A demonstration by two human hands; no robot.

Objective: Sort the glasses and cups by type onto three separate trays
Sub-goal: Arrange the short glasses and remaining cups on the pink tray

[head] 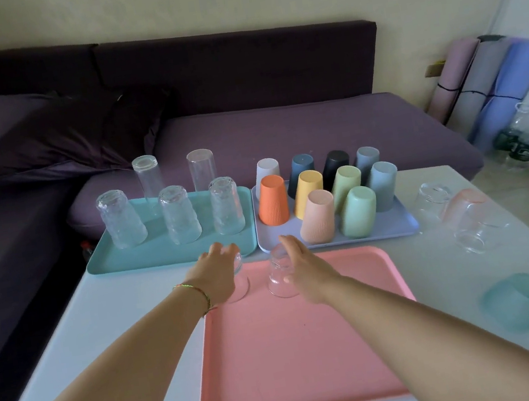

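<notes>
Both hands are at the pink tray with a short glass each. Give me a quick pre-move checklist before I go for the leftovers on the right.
1. Short glass under left hand standing on pink tray: cannot tell, hand covers it.
2. Short glass by right hand upside down on tray: ok.
3. Hands released: cannot tell.
4. Space left on pink tray: ok.
5. Loose clear glasses on the table at right, unsorted: not ok.
6. Tinted cups at the right edge, unsorted: not ok.
</notes>
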